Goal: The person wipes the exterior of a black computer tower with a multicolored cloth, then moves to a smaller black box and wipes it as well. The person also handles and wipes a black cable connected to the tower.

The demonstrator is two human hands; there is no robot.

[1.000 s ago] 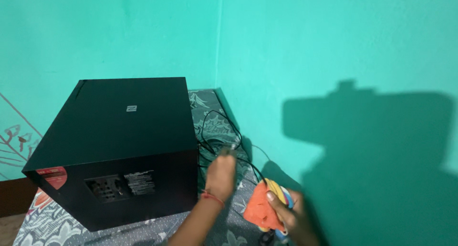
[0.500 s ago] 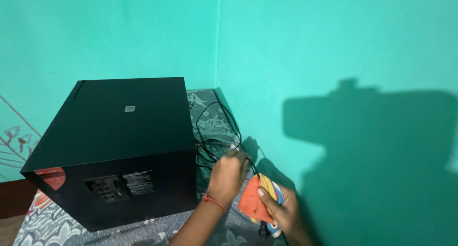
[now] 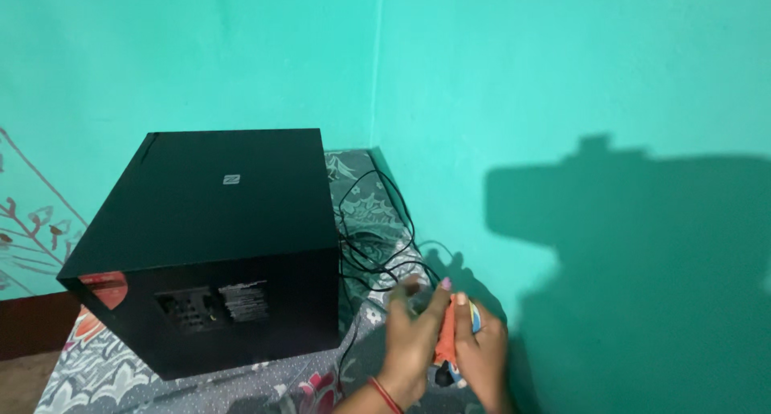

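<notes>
My right hand (image 3: 484, 356) grips a bunched orange cloth with yellow and blue patches (image 3: 446, 338) low at the right, close to the wall. My left hand (image 3: 414, 338) is pressed against that cloth from the left, and its fingers seem to pinch a thin black cable (image 3: 371, 257), though the hand is blurred. A red thread circles the left wrist. The cable loops over the patterned cover between the hands and a large black speaker box (image 3: 210, 237), whose back panel with sockets and a label faces me.
The box stands on a surface under a grey floral cover (image 3: 88, 374), set into a corner of turquoise walls (image 3: 562, 69). A dark shadow falls on the right wall. Line drawings mark the left wall (image 3: 28, 221).
My left hand has come down and to the right, meeting the right hand at the cloth. The cable loop has sunk lower. The view has shifted slightly.
</notes>
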